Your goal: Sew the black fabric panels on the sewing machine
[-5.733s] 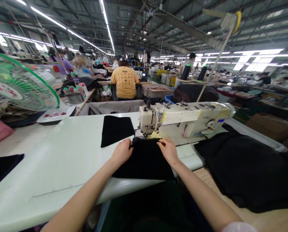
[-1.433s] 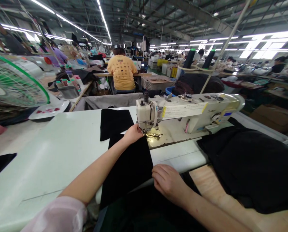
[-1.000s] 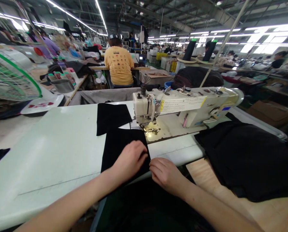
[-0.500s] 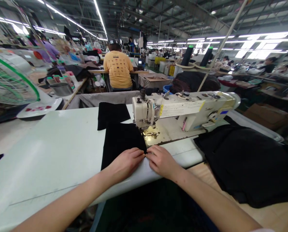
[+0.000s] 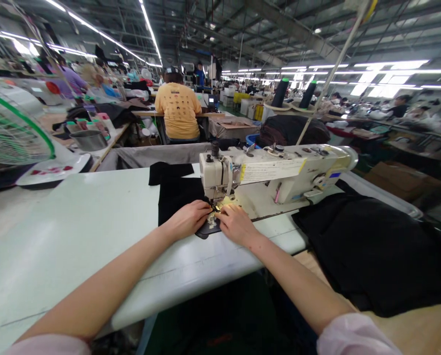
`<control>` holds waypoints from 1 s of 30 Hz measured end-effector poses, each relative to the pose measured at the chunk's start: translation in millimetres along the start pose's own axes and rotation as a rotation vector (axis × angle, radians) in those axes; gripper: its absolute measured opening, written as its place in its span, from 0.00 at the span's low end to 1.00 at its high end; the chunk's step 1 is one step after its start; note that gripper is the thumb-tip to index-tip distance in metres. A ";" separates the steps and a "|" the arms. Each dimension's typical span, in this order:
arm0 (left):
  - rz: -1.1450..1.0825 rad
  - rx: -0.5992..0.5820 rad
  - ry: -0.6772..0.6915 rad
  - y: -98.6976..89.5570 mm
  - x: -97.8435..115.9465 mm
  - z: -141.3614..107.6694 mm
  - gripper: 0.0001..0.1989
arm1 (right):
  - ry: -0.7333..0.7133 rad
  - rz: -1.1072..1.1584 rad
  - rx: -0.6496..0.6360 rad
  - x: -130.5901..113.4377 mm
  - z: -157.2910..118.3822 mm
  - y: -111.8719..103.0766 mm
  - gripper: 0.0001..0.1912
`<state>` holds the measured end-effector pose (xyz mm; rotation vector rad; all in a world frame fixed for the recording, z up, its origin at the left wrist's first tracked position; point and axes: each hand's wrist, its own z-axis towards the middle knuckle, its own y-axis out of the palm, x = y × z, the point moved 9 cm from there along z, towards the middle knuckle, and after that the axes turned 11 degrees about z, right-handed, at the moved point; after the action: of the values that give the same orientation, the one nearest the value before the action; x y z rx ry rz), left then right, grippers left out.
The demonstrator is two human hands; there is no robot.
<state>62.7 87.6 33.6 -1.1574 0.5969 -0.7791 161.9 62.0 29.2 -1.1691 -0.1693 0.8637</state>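
A piece of black fabric [image 5: 176, 197] lies on the pale sewing table, its right edge running under the head of a sewing machine [image 5: 298, 170]. My left hand [image 5: 190, 217] is closed on that edge with the fingertips pinched, just in front of the needle area. Close beside it, my right hand [image 5: 236, 224] pinches the end of the same edge at the lit needle plate. Both sets of fingertips nearly meet, and the bit of cloth between them is mostly hidden. The machine's dark front plate [image 5: 206, 228] shows below the fingers.
A pile of black fabric [image 5: 379, 246] rests at the right of the table. On the left stand a green-rimmed fan [image 5: 17, 128] and a metal pot [image 5: 89, 140]. Thread cones [image 5: 280, 92] rise behind the machine. A person in a yellow shirt [image 5: 177, 108] sits ahead, facing away.
Both hands have moved forward, taking the black fabric farther away along the table and its edge up to the needle. The front plate, covered before, now shows. The view has shifted slightly.
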 end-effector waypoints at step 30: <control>0.278 -0.172 -0.403 -8.9 -3.6 -44.4 0.21 | 0.823 -0.137 0.217 198.1 -247.3 -212.2 0.14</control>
<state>24.5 63.4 28.8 -1.3113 0.4777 -0.2483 535.6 -12.0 46.6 -1.2037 0.5007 0.2238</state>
